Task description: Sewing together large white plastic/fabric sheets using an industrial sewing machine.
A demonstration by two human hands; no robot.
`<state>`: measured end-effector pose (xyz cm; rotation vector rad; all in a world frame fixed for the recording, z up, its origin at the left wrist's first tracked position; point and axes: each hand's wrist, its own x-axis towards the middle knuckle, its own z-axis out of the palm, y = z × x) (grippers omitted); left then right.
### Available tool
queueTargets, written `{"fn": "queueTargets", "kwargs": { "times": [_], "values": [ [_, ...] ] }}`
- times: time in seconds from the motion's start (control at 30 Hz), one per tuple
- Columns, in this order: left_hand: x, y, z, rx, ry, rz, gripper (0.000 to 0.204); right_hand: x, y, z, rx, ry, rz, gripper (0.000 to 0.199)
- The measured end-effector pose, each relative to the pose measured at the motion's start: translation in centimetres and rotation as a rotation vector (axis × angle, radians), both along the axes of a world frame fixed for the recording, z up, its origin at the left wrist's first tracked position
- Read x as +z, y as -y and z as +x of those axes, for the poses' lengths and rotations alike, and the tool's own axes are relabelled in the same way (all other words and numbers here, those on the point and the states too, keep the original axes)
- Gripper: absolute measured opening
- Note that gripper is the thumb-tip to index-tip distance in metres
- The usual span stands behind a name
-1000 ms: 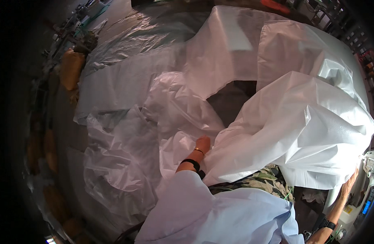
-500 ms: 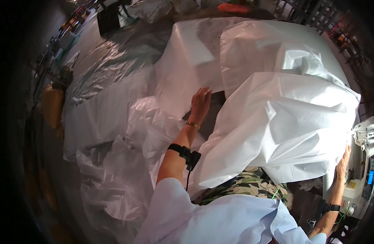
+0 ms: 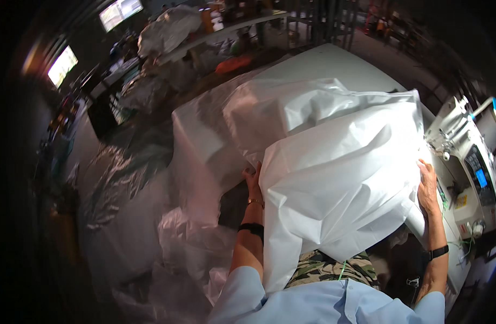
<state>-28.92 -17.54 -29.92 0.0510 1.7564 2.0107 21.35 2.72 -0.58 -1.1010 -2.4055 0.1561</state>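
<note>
Here the left hand and the right hand each grip an edge of the big white sheet, spread over the desk beside the sewing machine. It looks light, limp and slippery; edges seem the surest hold.

One head camera looked steeply down, close over the sheet. Its fisheye bent and darkened the rim.

Small blue-lit screen on white machine just right of the right-hand grip, yellow label below it, two bright rectangular screens far beyond the left-hand grip
</note>
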Motion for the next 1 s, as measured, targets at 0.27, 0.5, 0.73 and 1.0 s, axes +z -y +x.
{"fn": "queueTargets", "kwargs": {
  "times": [0.27, 0.5, 0.73, 1.0],
  "values": [
    [1.5, 0.8, 2.4, -0.061, -0.054, -0.106, 0.065, -0.2, 0.0, -0.3, 0.056, -0.066, 0.058, 0.053],
    [12.9, 5.2, 0.5, 0.029, -0.397, -0.061, 0.059, 1.5, 1.6, -1.2, -0.019, -0.019, 0.002, 0.044],
    [37.0, 6.9, 8.5, -0.39, -0.853, 0.17, 0.036, 1.1, 1.9, -1.5, -0.06, -0.015, 0.029, 0.054],
    [27.9, 9.4, 27.7, -0.994, -1.231, -0.179, 0.03, -0.4, 16.7, 0.7, -0.092, -0.579, -0.12, 0.025]
  ]
}}
